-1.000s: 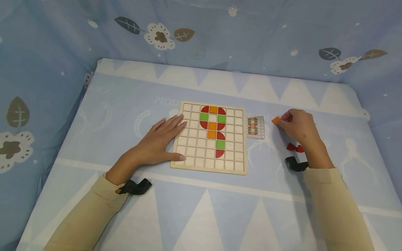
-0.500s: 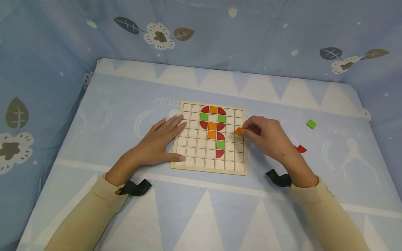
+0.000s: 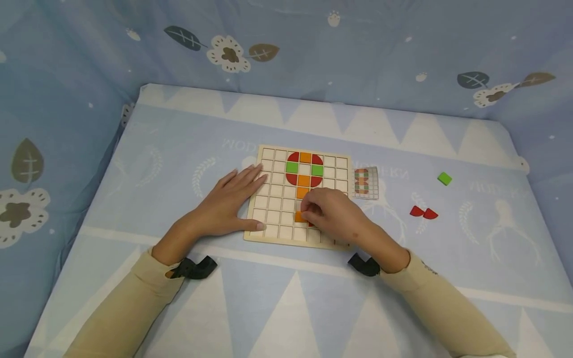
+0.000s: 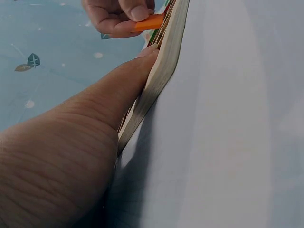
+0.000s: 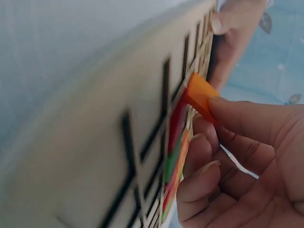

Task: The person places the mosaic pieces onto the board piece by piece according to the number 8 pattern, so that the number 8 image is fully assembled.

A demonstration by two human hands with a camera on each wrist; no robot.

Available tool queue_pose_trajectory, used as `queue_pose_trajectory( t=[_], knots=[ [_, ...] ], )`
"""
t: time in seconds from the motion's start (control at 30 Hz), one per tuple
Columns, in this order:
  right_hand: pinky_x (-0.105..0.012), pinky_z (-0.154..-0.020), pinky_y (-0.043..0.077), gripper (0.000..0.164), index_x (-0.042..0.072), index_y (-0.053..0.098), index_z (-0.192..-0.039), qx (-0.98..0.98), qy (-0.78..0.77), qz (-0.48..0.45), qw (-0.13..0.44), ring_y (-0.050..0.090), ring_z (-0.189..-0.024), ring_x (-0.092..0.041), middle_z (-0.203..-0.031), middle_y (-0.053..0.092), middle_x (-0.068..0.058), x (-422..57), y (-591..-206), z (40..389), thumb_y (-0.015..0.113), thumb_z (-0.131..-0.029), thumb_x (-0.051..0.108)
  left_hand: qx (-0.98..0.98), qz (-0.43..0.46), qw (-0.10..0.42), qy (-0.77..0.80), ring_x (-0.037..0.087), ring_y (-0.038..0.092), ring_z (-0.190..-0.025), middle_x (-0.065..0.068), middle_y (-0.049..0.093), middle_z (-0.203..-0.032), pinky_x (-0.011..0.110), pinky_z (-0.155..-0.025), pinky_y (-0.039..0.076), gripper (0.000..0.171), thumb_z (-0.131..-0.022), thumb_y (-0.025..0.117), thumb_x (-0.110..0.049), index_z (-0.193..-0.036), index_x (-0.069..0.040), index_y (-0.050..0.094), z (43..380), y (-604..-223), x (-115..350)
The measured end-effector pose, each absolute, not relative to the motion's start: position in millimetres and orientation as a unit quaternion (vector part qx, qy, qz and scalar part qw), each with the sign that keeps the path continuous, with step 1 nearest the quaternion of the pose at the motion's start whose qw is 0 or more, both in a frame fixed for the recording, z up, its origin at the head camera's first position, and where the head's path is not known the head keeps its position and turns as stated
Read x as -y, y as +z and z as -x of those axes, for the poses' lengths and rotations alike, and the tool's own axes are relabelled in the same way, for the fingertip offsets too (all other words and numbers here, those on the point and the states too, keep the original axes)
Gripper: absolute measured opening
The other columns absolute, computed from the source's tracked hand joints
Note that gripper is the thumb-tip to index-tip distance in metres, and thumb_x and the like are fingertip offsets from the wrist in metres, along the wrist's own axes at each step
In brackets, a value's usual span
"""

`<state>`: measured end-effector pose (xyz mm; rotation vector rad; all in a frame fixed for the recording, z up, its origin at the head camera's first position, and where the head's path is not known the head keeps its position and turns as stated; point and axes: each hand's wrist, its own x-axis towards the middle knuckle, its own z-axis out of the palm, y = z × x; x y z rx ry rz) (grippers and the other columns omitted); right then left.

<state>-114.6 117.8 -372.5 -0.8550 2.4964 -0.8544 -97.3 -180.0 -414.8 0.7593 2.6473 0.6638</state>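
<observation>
A wooden grid board (image 3: 273,231) lies on the cloth, with red quarter-round, orange square and green square tiles set in its cells. My right hand (image 3: 335,211) pinches an orange square tile (image 5: 201,95) between thumb and fingers, low over the board. In the right wrist view one edge of that tile is down at the grid beside a red tile (image 5: 176,116). The right hand hides some of the tiles under it in the head view. My left hand (image 3: 230,204) rests along the board's left side, fingers spread, thumb on the lower left corner.
Right of the board lies a small pattern card (image 3: 367,183) printed with coloured shapes. Farther right are two red quarter-round tiles (image 3: 424,213) and a green square tile (image 3: 444,178). A patterned blue cloth wall (image 3: 358,59) rises behind the table.
My right hand has carried the orange tile leftward from the table's right side to the board's lower middle, uncovering the loose tiles and the card. The left hand has stayed in place.
</observation>
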Motion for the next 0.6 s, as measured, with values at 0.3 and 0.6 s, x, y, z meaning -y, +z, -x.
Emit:
queue_pose_trajectory(
  t=[0.3,0.6],
  knots=[
    [-0.032,-0.073,0.048,0.009,0.012,0.071,-0.09,-0.906,-0.249,0.316,0.129,0.053,-0.083,-0.017,-0.083,0.057,0.005,-114.8,-378.2,107.7,0.079,-0.095,0.013,-0.926,-0.259,0.155,0.227,0.022,-0.002,-0.161,0.004,0.002,-0.176,0.047,-0.127,-0.002,0.115,-0.086,0.075,-0.067,-0.169,-0.014,0.016,98.6,-414.1,178.8],
    [-0.032,-0.078,0.052,0.005,0.011,0.073,-0.094,-0.912,-0.24,0.314,0.109,0.057,-0.089,-0.018,-0.088,0.06,0.003,-114.4,-380.0,98.7,0.077,-0.096,0.012,-0.925,-0.264,0.15,0.228,0.022,-0.002,-0.161,0.004,0.002,-0.176,0.048,-0.127,-0.002,0.114,-0.087,0.074,-0.068,-0.169,-0.014,0.016,98.9,-417.3,179.8]
  ],
)
